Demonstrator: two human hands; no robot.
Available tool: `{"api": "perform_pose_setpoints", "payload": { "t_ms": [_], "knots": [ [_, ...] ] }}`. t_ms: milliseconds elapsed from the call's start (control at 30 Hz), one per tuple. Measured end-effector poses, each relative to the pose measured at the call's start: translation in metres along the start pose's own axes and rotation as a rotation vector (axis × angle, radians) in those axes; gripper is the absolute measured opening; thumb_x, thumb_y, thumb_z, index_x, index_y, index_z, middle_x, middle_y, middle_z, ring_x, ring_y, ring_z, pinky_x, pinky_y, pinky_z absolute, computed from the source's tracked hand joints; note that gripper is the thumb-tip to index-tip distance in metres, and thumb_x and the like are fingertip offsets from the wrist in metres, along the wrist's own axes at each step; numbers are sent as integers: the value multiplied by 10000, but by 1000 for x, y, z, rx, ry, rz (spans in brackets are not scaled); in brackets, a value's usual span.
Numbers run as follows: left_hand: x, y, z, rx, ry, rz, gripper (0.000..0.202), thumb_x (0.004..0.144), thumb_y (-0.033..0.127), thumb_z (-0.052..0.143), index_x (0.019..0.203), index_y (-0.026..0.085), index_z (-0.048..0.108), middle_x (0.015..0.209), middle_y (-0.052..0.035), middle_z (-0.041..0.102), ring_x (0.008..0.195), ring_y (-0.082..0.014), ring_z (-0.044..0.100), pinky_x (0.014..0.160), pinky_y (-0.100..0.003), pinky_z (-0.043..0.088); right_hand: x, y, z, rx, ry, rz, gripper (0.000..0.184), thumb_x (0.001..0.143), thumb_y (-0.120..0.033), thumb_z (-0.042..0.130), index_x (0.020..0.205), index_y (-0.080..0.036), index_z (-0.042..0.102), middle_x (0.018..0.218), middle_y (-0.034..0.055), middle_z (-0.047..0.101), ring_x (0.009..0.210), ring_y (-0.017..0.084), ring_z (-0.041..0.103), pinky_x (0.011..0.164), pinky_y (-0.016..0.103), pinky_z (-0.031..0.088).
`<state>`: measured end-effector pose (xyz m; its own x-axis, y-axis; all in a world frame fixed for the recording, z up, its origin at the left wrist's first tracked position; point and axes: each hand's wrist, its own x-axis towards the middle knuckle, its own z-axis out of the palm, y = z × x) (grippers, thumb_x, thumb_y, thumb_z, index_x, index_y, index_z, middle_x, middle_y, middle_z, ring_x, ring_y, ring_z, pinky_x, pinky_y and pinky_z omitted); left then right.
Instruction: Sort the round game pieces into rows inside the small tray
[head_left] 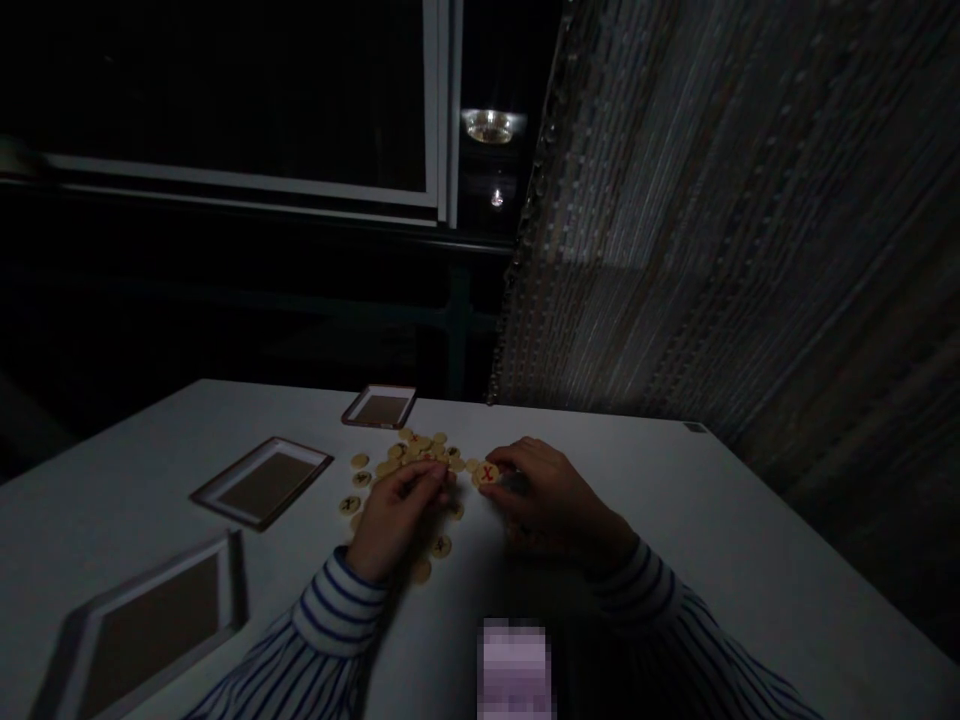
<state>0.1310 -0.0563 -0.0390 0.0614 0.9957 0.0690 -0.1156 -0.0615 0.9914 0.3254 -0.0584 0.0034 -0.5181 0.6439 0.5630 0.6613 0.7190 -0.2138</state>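
My right hand (551, 487) pinches a round wooden letter disc (488, 474), its face marked with a red X, above the table. To the left, my left hand (403, 510) hovers over the near side of a scattered heap of similar pale discs (395, 452), thumb and fingers pinched together. Whatever might be between those fingertips is too small and dark to see. Some discs bear black or red letters, others look blank. One disc with a black mark (442, 546) rests just right of my left wrist. Part of the heap is hidden behind the left hand.
Three shallow rectangular frames or trays with brown insides stand along the left: a near one (234, 580), a middle one (262, 523) and a far one (360, 421). They lie on a white table (675, 560). A string curtain (600, 330) hangs past its far right edge.
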Motion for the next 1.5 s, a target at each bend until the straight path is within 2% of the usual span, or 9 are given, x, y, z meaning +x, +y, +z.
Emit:
{"api": "perform_pose_setpoints", "payload": {
  "t_ms": [133, 233, 400, 567, 833, 967, 1233, 1500],
  "knots": [
    [-3, 4, 22, 49, -122, 10, 298, 746, 420, 548, 789, 146, 656, 639, -7, 630, 620, -110, 537, 607, -215, 411, -1, -1, -5, -76, -57, -48, 256, 802, -364, 533, 939, -152, 575, 844, 63, 621, 791, 163, 534, 719, 298, 396],
    [-2, 7, 36, -4, -157, 4, 283, 748, 404, 551, 781, 146, 662, 587, 8, 595, 579, -101, 511, 577, -212, 395, -2, 0, -11, -84, -83, -39, 273, 794, -380, 544, 937, -149, 573, 850, 62, 618, 793, 166, 530, 716, 298, 384],
    [6, 3, 53, -137, -90, -6, 285, 679, 370, 631, 849, 146, 676, 747, -40, 665, 708, -145, 579, 666, -244, 435, -4, 6, -20, -23, -89, 58, 273, 780, -377, 566, 948, -163, 562, 869, 45, 614, 806, 160, 527, 729, 292, 377],
    [8, -8, 64, -101, 25, 26, 296, 653, 372, 651, 840, 145, 687, 811, -58, 688, 788, -178, 601, 733, -281, 458, -6, 15, -22, 88, -112, 131, 212, 792, -342, 556, 930, -182, 574, 855, 18, 611, 795, 134, 534, 732, 271, 382],
    [3, -24, 65, -137, 25, 46, 249, 652, 321, 664, 861, 187, 689, 911, -43, 695, 896, -175, 611, 850, -298, 449, -7, 18, -13, 65, -156, 164, 168, 834, -311, 493, 900, -178, 572, 802, 18, 612, 744, 123, 534, 681, 239, 390],
    [6, -30, 64, -173, 17, 26, 261, 638, 309, 676, 866, 182, 687, 884, -46, 701, 850, -178, 628, 832, -310, 467, -6, 17, -11, 27, -179, 156, 146, 849, -259, 468, 890, -170, 576, 820, 26, 624, 773, 126, 546, 704, 240, 386],
    [12, -48, 63, -293, 82, -59, 318, 612, 349, 693, 873, 168, 681, 867, -52, 700, 802, -169, 631, 810, -315, 473, 4, 23, -7, -83, -335, 108, 228, 877, -231, 388, 959, -173, 592, 869, 48, 651, 809, 144, 576, 736, 255, 377],
    [12, -52, 64, -235, 143, -61, 338, 607, 378, 687, 844, 137, 685, 877, -78, 696, 858, -199, 619, 836, -345, 455, -2, 31, -3, -70, -386, 67, 252, 808, -269, 509, 1032, -185, 588, 916, 53, 643, 860, 163, 560, 747, 267, 377]
  ]
}}
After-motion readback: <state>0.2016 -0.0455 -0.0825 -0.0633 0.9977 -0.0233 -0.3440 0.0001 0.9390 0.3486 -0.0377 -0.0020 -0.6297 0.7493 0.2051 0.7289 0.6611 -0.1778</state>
